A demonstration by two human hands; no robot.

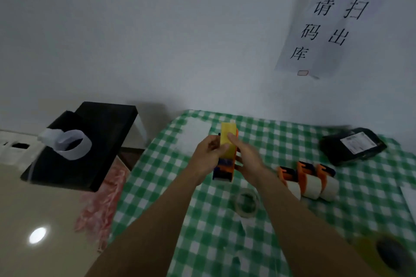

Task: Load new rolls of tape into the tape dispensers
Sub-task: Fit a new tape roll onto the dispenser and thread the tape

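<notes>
Yellow roll sits edge-on in an orange-and-blue dispenser, held above the green-checked cloth about mid-table. It lies between both hands. Left hand grips the dispenser from its left side, fingers curled, thumb lying on the roll's face. Right hand closes in from the right, fingers curled over the roll's rim near the top; its thumb is blurred, placement unclear. The two hands nearly touch across the roll.

On the cloth just below the hands: a clear roll, lying flat. To the right of the right forearm: three loaded dispensers lined up side by side, touching. Beyond them, near the wall, a black parcel with a white label. Bottom right corner: another yellow roll, badly blurred.

Left of the table: a black box with a white loop resting on top. Pink bag hangs between box and table. Paper sign is taped to the wall, upper right.
</notes>
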